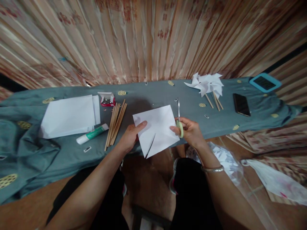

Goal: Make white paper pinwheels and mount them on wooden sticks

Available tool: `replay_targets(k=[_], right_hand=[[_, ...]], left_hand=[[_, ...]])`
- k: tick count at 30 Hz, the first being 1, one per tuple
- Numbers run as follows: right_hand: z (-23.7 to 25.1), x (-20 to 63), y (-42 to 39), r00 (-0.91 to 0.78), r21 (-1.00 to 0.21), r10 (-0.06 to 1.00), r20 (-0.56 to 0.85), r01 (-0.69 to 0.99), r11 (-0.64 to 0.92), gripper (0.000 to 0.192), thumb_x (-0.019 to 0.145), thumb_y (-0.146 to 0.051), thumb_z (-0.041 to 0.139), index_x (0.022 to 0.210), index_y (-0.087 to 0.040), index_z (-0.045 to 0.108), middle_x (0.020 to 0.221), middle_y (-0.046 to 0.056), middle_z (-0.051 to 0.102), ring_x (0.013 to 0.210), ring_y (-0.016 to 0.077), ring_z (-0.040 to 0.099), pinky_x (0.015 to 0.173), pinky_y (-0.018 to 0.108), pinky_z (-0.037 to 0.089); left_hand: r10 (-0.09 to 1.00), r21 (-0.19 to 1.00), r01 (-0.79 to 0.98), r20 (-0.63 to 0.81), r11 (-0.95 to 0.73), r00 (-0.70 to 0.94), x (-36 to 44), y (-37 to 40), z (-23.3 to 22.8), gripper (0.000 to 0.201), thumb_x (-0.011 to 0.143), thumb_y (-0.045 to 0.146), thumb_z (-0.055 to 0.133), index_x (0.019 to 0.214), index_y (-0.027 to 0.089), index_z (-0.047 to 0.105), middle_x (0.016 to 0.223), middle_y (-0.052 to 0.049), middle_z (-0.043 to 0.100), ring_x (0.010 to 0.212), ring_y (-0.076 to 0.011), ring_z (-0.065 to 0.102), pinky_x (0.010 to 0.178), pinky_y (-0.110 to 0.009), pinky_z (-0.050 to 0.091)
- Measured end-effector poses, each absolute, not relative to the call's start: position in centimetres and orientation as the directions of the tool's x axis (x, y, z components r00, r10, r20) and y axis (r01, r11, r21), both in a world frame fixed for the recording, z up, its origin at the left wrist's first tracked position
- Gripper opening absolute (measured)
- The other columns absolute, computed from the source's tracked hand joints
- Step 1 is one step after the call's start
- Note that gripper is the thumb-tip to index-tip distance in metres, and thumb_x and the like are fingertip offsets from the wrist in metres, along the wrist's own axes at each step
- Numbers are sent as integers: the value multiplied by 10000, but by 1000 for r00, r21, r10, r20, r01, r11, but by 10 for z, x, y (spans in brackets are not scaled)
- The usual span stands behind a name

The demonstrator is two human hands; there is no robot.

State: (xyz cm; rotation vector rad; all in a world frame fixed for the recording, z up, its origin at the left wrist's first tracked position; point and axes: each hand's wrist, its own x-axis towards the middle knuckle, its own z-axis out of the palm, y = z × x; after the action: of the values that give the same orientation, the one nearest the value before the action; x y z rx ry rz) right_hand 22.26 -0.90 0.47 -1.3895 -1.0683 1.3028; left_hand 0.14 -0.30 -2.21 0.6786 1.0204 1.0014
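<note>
Table [148, 95] under grey cloth, striped curtain [134, 38] behind

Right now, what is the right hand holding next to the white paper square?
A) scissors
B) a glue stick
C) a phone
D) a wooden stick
A: the right hand grips scissors with a pale green handle, blades pointing away along the edge of the paper square, which the left hand holds; the glue stick, phone and wooden sticks lie on the table.
</note>
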Motion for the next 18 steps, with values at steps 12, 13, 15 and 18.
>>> replay_targets(k=[12,13,15,18], right_hand=[[-16,208,7,308,-1000,951,-21,2,-23,469,578,-414,833,946,-193,643,686,-36,687,583,122,565,596,259,464],[-16,205,7,299,-999,954,-9,27,-18,463,597,-414,822,960,-194,638,672,-41,674,585,125,565,601,260,467],[-16,198,7,280,-997,960,6,77,-16,453,626,-422,799,982,-200,630,643,-53,644,584,127,560,605,261,471],[-15,185,6,244,-991,970,8,131,-25,443,655,-457,766,998,-216,622,622,-63,621,575,126,552,602,260,477]], left_hand=[[920,819,-455,-209,350,332,26,-20,-17,554,617,522,829,1023,175,683,1226,-130,664,1177,-349,591,970,-481,487],[924,826,-448,-209,342,321,29,-21,-15,536,628,512,825,1027,182,684,1227,-120,664,1158,-333,605,953,-460,499],[936,831,-447,-234,332,262,33,-22,-13,468,642,504,812,941,163,699,1123,-111,701,1069,-293,645,908,-427,528],[948,833,-452,-290,319,135,37,-19,-12,369,616,436,825,776,132,688,931,-98,729,928,-252,670,851,-405,555]])
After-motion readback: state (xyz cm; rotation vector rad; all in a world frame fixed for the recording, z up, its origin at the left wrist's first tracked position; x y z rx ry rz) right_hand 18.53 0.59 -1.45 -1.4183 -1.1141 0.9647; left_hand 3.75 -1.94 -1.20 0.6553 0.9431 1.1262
